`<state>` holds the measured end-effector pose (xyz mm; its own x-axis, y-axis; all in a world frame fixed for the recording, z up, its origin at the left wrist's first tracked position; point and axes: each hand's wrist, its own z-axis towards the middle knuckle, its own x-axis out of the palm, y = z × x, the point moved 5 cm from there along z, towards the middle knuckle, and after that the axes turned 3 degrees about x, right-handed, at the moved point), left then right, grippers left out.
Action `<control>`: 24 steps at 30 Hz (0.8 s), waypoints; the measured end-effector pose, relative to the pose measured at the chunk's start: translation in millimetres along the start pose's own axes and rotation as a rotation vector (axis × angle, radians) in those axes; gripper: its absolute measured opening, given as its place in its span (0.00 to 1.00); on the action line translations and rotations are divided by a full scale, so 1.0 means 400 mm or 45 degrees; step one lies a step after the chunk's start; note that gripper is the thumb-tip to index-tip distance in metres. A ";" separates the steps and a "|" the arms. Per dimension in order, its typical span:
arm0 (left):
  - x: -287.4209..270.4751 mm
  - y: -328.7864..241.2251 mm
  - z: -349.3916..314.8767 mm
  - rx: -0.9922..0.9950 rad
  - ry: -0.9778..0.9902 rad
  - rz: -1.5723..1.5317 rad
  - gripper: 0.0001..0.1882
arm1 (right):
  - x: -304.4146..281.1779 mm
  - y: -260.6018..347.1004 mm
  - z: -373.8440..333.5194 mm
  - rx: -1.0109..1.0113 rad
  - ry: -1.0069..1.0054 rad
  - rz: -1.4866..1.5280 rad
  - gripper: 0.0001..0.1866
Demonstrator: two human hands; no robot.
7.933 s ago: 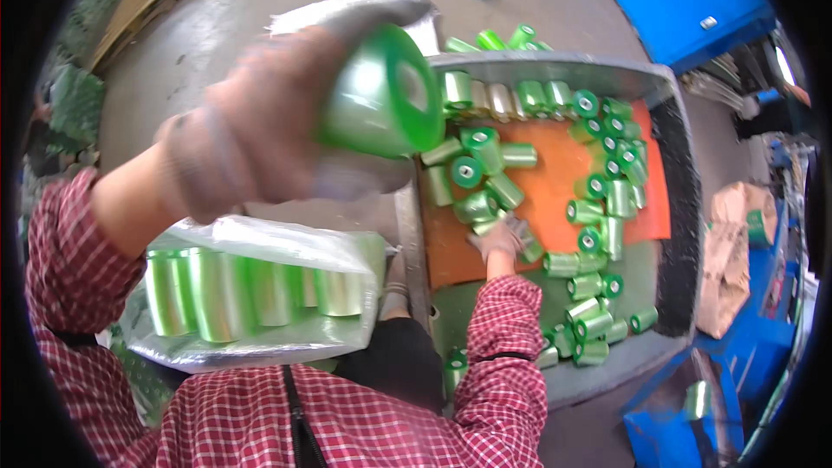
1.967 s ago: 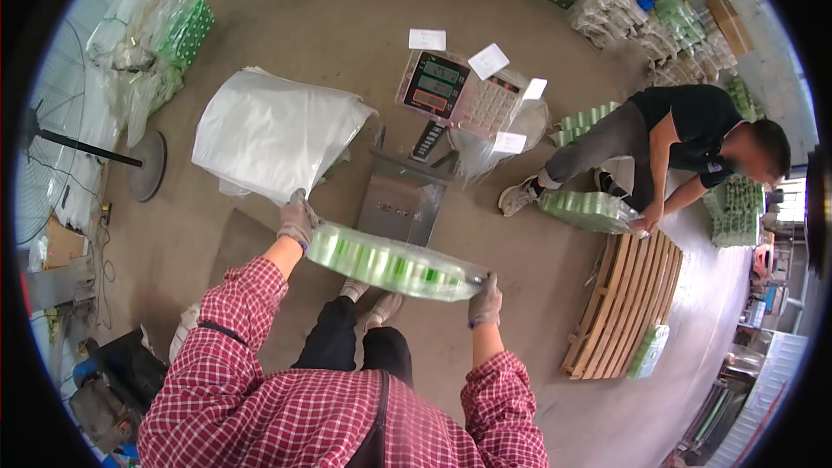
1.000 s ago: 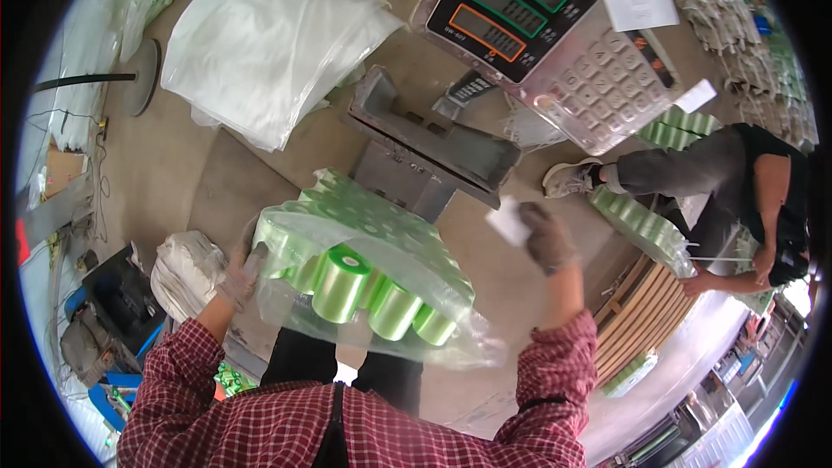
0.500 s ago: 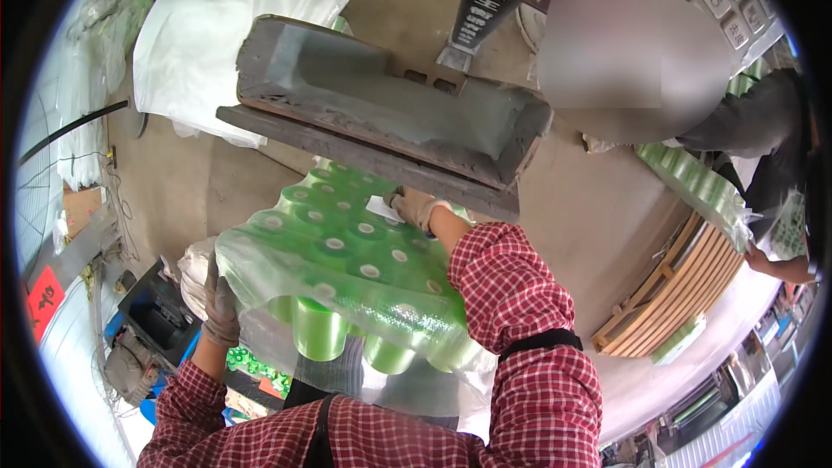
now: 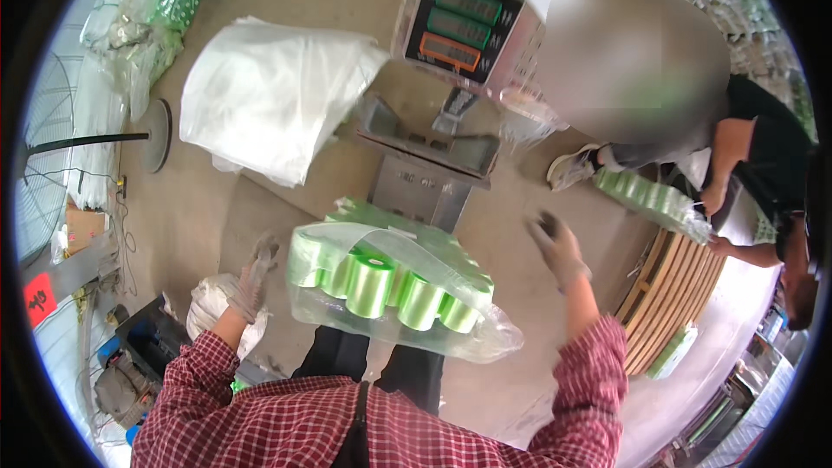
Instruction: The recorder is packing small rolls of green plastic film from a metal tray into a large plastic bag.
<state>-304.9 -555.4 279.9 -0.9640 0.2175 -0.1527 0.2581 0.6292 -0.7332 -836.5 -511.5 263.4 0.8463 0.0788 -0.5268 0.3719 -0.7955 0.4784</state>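
Note:
A clear plastic bag (image 5: pixel 481 345) full of shiny green rolls (image 5: pixel 370 288) sits in front of me, with its loose mouth toward me. Several rolls show their sides through the film. My left hand (image 5: pixel 253 284), in a grey glove, is off to the bag's left, fingers stretched out and holding nothing. To the bag's right, clear of it, my right hand (image 5: pixel 557 250) hangs with gloved fingers apart and dark fingertips. A small pale label (image 5: pixel 401 233) lies on top of the bag.
Behind the bag stands a metal platform scale (image 5: pixel 407 189) with a lit display panel (image 5: pixel 459 28). A stack of white plastic bags (image 5: pixel 269 91) lies to the far left. At right, another person handles a green bundle (image 5: pixel 654 204) beside wooden slats (image 5: pixel 676 286). A fan (image 5: pixel 61 121) stands left.
My right hand has left the label on the bag's top and swung out right. My left hand has moved off the bag's left edge. The view has shifted, showing the scale's display.

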 end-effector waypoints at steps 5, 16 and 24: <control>-0.136 -0.045 -0.019 0.261 0.016 0.129 0.36 | -0.226 -0.093 -0.440 0.037 -0.354 0.520 0.17; 0.053 -0.212 -0.117 0.506 -0.080 0.987 0.40 | 0.095 -0.172 -0.744 0.292 -0.446 1.248 0.15; 0.356 -0.254 -0.151 1.079 0.477 1.280 0.25 | 0.167 0.170 -0.649 -0.236 -0.194 0.768 0.16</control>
<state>-464.5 -543.4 372.6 -0.2756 0.5780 -0.7681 0.5826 -0.5352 -0.6117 -655.6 -404.5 443.1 0.8687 -0.4462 -0.2151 -0.0805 -0.5556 0.8275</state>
